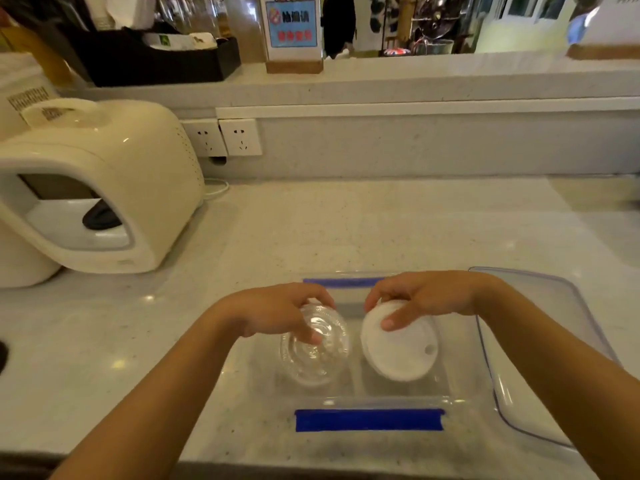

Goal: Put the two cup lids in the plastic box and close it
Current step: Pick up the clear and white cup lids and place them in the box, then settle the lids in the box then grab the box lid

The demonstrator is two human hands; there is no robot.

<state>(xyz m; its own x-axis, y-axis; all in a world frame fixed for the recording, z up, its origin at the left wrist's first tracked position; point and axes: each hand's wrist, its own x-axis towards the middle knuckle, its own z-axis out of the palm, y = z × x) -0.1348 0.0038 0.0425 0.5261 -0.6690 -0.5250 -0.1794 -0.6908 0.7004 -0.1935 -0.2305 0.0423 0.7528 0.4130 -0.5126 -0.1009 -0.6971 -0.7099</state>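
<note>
A clear plastic box [460, 398] stands open on the counter in front of me, with blue tape on its near and far sides. My left hand [273, 315] grips a transparent domed cup lid [317, 355], tilted over the box's left half. My right hand [420, 299] holds a white cup lid [401, 351] by its top edge, tilted over the right half. I cannot tell whether either lid touches the box floor. The box's clear cover [540, 344] lies to the right, partly under my right forearm.
A cream-coloured machine [100, 188] stands at the left of the counter. Two wall sockets [225, 137] sit on the back panel. A raised ledge behind carries a black tray [156, 60] and a sign stand [293, 32]. The counter's front edge runs just below the box.
</note>
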